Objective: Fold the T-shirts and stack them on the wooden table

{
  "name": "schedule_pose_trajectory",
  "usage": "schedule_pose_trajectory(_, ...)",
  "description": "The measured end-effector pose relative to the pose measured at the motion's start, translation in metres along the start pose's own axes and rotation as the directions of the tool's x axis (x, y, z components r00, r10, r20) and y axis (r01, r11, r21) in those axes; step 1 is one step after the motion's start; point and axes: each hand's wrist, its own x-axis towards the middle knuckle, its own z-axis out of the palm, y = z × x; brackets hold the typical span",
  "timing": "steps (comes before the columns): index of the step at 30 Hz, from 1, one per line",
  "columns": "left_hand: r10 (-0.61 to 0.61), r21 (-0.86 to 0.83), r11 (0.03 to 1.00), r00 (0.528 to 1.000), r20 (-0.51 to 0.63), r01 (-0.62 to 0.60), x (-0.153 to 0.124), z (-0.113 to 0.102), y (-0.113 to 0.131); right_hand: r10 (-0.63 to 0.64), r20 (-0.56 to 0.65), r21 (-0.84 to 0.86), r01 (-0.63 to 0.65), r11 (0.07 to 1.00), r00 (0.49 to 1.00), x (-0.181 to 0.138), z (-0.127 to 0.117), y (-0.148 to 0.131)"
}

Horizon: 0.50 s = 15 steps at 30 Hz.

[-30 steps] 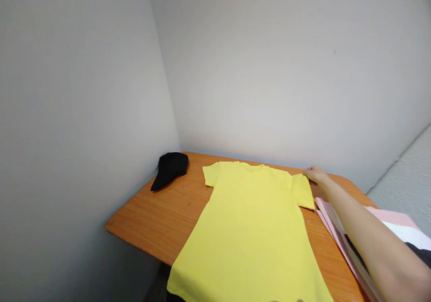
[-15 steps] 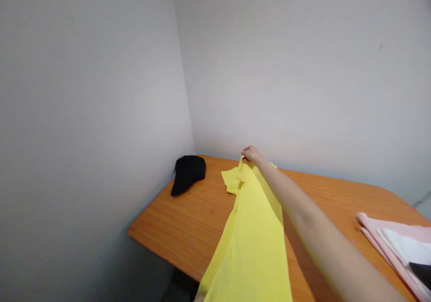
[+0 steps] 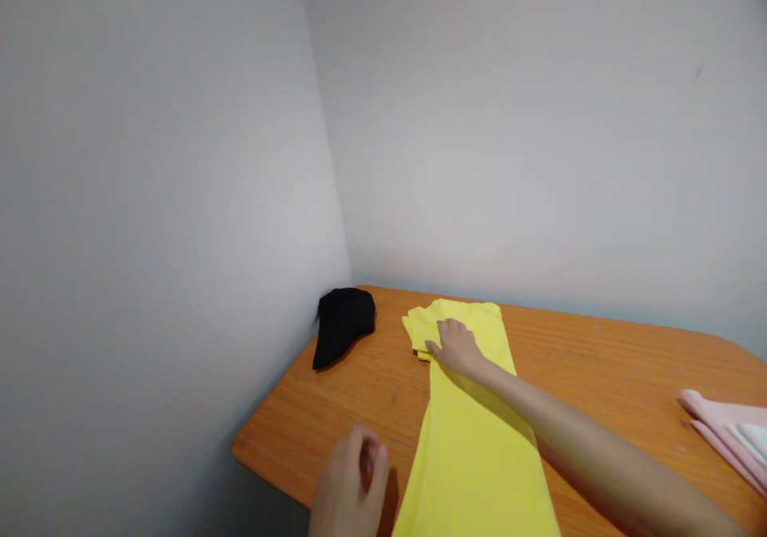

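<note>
A yellow T-shirt (image 3: 473,449) lies doubled lengthwise on the wooden table, its sleeves toward the left at the far end and its lower part running out of view at the bottom. My right hand (image 3: 459,348) rests palm down on the upper part of the shirt, close to the sleeves, fingers spread. Left of the shirt, my left hand (image 3: 352,481) hovers over the near table edge, apart from the cloth. Its fingers are loosely curved with a gap to the thumb, and nothing shows in them.
A black cap (image 3: 344,325) sits at the table's far left corner, by the wall. Folded pink and white cloth (image 3: 728,433) lies at the right side. The wooden table (image 3: 599,361) meets the grey walls (image 3: 509,161) behind and to the left.
My right hand has let go of the raised shirt edge and now lies flat on the shirt, which has settled onto the table. My left hand has come up from the bottom edge, off the cloth.
</note>
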Motion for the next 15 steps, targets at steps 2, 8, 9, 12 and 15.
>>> schedule_pose_trajectory(2,0.065,0.284,0.954,0.993,0.097,-0.09,0.065,0.019,0.008,0.003,0.049,-0.085,0.001,0.996,0.999,-0.03,0.014,0.005)
schedule_pose_trajectory(8,-0.034,0.528,0.848,0.987,0.158,-0.055,0.227,0.093,0.035,-0.009,0.054,-0.265,0.023,0.964,0.999,-0.06,0.033,0.008)
schedule_pose_trajectory(9,-0.059,0.547,0.837,0.986,0.155,-0.036,0.24,0.103,0.036,-0.015,0.041,-0.262,0.025,0.965,0.999,-0.06,0.033,0.009)
schedule_pose_trajectory(12,-0.099,0.579,0.815,0.981,0.164,-0.015,0.259,0.12,0.033,-0.051,0.035,-0.215,0.057,0.975,0.998,-0.061,0.029,0.014)
schedule_pose_trajectory(15,-0.107,0.575,0.818,0.974,0.201,-0.029,0.264,0.125,0.027,-0.101,0.028,-0.154,0.104,0.983,0.994,-0.064,0.027,0.02)
